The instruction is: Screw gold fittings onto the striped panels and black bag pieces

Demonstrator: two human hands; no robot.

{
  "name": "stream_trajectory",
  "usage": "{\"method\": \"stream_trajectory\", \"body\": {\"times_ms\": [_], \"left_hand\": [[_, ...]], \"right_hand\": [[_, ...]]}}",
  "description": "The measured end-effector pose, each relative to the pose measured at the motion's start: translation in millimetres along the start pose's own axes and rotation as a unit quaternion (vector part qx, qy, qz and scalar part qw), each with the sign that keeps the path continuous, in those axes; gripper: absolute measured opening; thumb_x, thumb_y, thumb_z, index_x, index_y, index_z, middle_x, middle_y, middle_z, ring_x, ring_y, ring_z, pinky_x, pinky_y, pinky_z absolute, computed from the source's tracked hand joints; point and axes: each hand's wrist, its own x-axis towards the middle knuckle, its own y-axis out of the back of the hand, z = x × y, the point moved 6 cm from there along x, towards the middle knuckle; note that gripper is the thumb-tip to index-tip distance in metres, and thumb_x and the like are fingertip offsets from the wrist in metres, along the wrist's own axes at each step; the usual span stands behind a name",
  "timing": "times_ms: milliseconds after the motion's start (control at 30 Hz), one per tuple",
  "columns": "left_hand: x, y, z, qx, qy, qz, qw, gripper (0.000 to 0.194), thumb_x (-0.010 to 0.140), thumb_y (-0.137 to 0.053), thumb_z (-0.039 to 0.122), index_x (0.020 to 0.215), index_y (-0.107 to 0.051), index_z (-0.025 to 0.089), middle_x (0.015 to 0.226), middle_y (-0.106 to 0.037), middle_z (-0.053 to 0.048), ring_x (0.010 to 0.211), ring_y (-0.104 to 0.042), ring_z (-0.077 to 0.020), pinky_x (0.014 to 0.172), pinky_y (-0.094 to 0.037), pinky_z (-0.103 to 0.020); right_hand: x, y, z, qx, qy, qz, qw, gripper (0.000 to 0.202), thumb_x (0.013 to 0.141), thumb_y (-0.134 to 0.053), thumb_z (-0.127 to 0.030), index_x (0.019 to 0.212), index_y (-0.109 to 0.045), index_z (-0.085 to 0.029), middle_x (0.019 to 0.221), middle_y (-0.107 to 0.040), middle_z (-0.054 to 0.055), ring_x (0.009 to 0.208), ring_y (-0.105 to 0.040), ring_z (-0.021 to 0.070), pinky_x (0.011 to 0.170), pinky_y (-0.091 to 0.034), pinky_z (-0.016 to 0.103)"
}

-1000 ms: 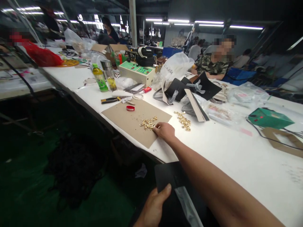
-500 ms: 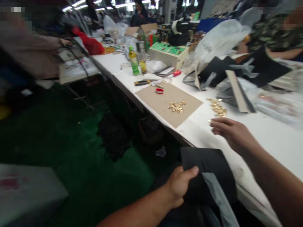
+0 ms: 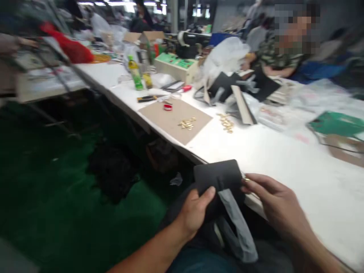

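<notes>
My left hand [image 3: 193,212] grips a black leather-like panel [image 3: 217,172] over my lap, thumb on top and the other fingers hidden beneath. From the panel hangs a strap wrapped in pale grey film [image 3: 234,216]. Close to the panel's right edge, my right hand [image 3: 275,199] pinches a small gold metal piece [image 3: 247,179] between thumb and fingertips. Several similar gold pieces [image 3: 187,123] lie on a brown cardboard sheet [image 3: 159,117], and another gold pile [image 3: 226,123] sits on the white table [image 3: 273,151].
Behind the cardboard are a red ring-shaped item [image 3: 167,107], black-and-yellow cutters [image 3: 146,98], a green-labelled bottle [image 3: 135,74] and a green-topped machine [image 3: 176,64]. Black bag parts [image 3: 224,85] and plastic bags lie farther right. A person in camouflage [image 3: 280,58] sits across the table.
My right hand has come from beside the gold pile down to the panel's right edge, a gold piece in its fingertips. The view has swung right; my left hand keeps its hold.
</notes>
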Motion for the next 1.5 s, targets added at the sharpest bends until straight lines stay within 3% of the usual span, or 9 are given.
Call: {"method": "stream_trajectory", "body": {"times_ms": [100,167,333,533,733,900,1100,1267,1500], "left_hand": [[8.9,-20.6,-1.1,0.067,0.010,-0.076,0.995,0.044,0.100,-0.065,0.046,0.130,-0.074,0.016,0.133,-0.076,-0.010,0.125,-0.070,-0.0305,0.114,-0.051,-0.042],[9.7,-34.8,-7.2,0.123,0.025,-0.105,0.986,0.045,0.100,-0.064,0.049,0.131,-0.074,0.017,0.130,-0.078,-0.009,0.120,-0.072,-0.0300,0.111,-0.053,-0.040],[0.4,-57.9,-16.7,0.248,0.016,-0.114,0.962,0.046,0.101,-0.062,0.051,0.131,-0.074,0.018,0.127,-0.079,-0.006,0.117,-0.073,-0.0288,0.104,-0.056,-0.036],[-8.4,-71.6,-24.4,0.338,-0.016,-0.131,0.932,0.044,0.103,-0.059,0.052,0.132,-0.074,0.023,0.132,-0.077,-0.003,0.128,-0.067,-0.0302,0.102,-0.056,-0.033],[-16.8,-82.8,-25.7,0.369,-0.064,-0.160,0.914,0.039,0.105,-0.057,0.045,0.137,-0.070,0.027,0.143,-0.070,-0.001,0.136,-0.061,-0.0269,0.114,-0.048,-0.033],[-16.8,-90.1,-26.0,0.381,-0.069,-0.179,0.905,0.037,0.105,-0.056,0.042,0.135,-0.072,0.026,0.141,-0.071,-0.003,0.133,-0.063,-0.0279,0.113,-0.049,-0.035],[-13.8,-94.0,-27.3,0.408,-0.105,-0.185,0.888,0.038,0.104,-0.058,0.038,0.139,-0.069,0.026,0.130,-0.076,-0.005,0.122,-0.068,-0.0268,0.109,-0.051,-0.034],[-23.2,-103.2,-21.0,0.377,-0.091,-0.205,0.898,0.042,0.107,-0.051,0.033,0.147,-0.063,0.028,0.141,-0.071,-0.005,0.125,-0.068,-0.0264,0.112,-0.049,-0.035],[-39.9,-111.3,-7.0,0.341,-0.164,-0.239,0.894,0.054,0.105,-0.046,0.021,0.159,-0.047,0.020,0.159,-0.056,-0.009,0.146,-0.052,-0.0314,0.124,-0.039,-0.042]], "right_hand": [[-18.8,-2.7,-2.1,0.023,-0.030,0.010,0.999,0.037,0.084,-0.081,-0.055,0.104,-0.082,-0.023,0.095,-0.081,0.007,0.087,-0.077,0.0259,0.079,-0.059,0.035],[-30.9,7.2,1.8,0.022,-0.023,0.044,0.999,0.033,0.086,-0.080,-0.053,0.103,-0.082,-0.025,0.096,-0.081,0.005,0.088,-0.076,0.0243,0.080,-0.058,0.034],[-64.9,36.1,11.9,0.011,0.007,0.110,0.994,0.020,0.090,-0.078,-0.044,0.099,-0.081,-0.026,0.095,-0.080,0.002,0.086,-0.074,0.0215,0.081,-0.057,0.033],[-84.3,50.9,2.8,-0.033,0.088,0.153,0.984,0.004,0.093,-0.076,-0.028,0.095,-0.079,-0.027,0.095,-0.078,0.000,0.088,-0.073,0.0201,0.082,-0.056,0.031],[-93.6,55.8,-3.1,-0.046,0.158,0.158,0.974,0.008,0.096,-0.073,-0.020,0.097,-0.076,-0.027,0.098,-0.076,0.000,0.092,-0.072,0.0177,0.084,-0.055,0.030],[-97.1,58.0,-4.5,-0.061,0.178,0.167,0.968,0.010,0.097,-0.072,-0.019,0.099,-0.076,-0.028,0.097,-0.075,-0.001,0.091,-0.071,0.0170,0.084,-0.056,0.029],[-93.6,55.0,2.4,-0.075,0.158,0.191,0.966,0.007,0.098,-0.072,-0.023,0.100,-0.077,-0.027,0.097,-0.077,0.002,0.090,-0.074,0.0204,0.082,-0.060,0.033],[-103.5,53.2,5.7,-0.114,0.137,0.251,0.951,0.006,0.096,-0.075,-0.035,0.098,-0.076,-0.030,0.098,-0.078,0.000,0.087,-0.075,0.0225,0.082,-0.060,0.036],[-116.8,42.6,13.3,-0.146,0.137,0.205,0.958,0.027,0.096,-0.066,-0.051,0.118,-0.075,-0.037,0.122,-0.074,0.003,0.108,-0.070,0.0317,0.110,-0.047,0.050]]}}
